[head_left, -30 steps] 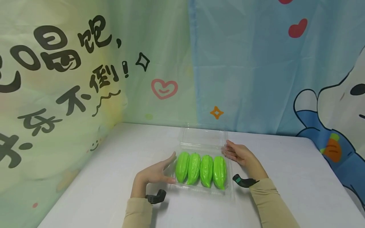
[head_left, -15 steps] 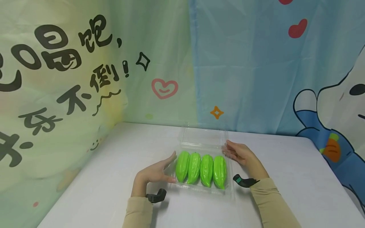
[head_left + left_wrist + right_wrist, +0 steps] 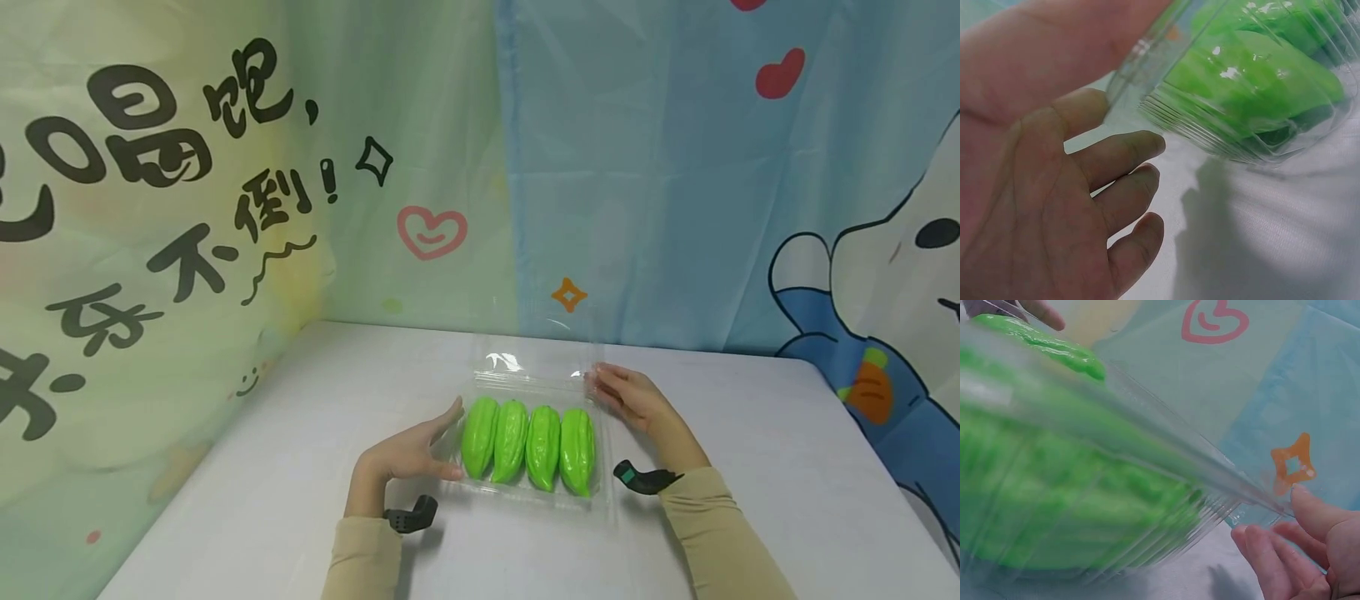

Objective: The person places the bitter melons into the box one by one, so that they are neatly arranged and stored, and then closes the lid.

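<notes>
A clear plastic clamshell box (image 3: pixel 525 497) lies on the white table. Inside its tray is a row of glossy green, ridged pieces shaped like bitter melons (image 3: pixel 543 450). The hinged lid (image 3: pixel 536 357) stands tilted up at the back, curtain showing through it. My left hand (image 3: pixel 408 452) grips the tray's left side; the left wrist view has the thumb over the rim, index fingertip (image 3: pixel 1094 105) at it and the other fingers loose below. At the back right, close to the hinge, my right hand (image 3: pixel 633 400) pinches the plastic edge between thumb (image 3: pixel 1311 509) and fingers.
The white table (image 3: pixel 750 450) stretches out on both sides of the box. Behind it hangs a printed curtain (image 3: pixel 660 208), which meets the table's back edge and continues down the left. Each wrist wears a black camera mount (image 3: pixel 414 517).
The lid has swung upward from lying back, and light now glints near its hinge. My right hand has shifted slightly up. The left hand and the green pieces stay in place.
</notes>
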Demonstrator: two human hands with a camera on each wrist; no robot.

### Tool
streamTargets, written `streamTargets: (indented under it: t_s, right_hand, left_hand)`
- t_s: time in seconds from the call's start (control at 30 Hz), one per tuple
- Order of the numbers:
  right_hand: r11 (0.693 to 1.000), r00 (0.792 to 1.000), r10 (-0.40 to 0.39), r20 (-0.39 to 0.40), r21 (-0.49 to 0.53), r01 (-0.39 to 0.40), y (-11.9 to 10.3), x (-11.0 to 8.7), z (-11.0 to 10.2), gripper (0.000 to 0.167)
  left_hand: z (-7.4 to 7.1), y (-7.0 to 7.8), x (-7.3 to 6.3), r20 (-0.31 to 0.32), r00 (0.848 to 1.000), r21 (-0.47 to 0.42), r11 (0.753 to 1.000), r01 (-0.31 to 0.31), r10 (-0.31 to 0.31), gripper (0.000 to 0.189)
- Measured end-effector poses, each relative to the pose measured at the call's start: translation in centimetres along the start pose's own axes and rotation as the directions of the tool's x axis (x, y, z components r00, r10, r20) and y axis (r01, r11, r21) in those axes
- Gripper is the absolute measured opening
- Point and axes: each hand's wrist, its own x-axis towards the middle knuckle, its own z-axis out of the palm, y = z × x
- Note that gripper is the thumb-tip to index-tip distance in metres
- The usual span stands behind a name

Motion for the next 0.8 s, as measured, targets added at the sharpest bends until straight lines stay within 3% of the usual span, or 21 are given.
streamTargets:
  t_s: [0.23, 0.6, 0.8]
  right_hand:
    - [0.993, 0.995, -0.100, -0.031, -0.074, 0.097, 0.11, 0.19, -0.30, 0.062]
    - [0.960, 0.966, -0.231, -0.112, -0.186, 0.208, 0.04, -0.34, 0.18, 0.059]
    - [0.937, 0.943, -0.298, -0.151, -0.236, 0.259, 0.14, -0.76, 0.57, 0.044]
  left_hand:
    - [-0.02, 0.16, -0.05, 0.003, 1.000, -0.037, 0.999, -0.005, 0.005, 0.110]
    - [0.09, -0.35, 0.26, 0.005, 1.000, -0.053, 0.998, -0.019, 0.019, 0.109]
    - [0.15, -0.65, 0.46, 0.004, 1.000, -0.056, 0.998, -0.020, 0.020, 0.109]
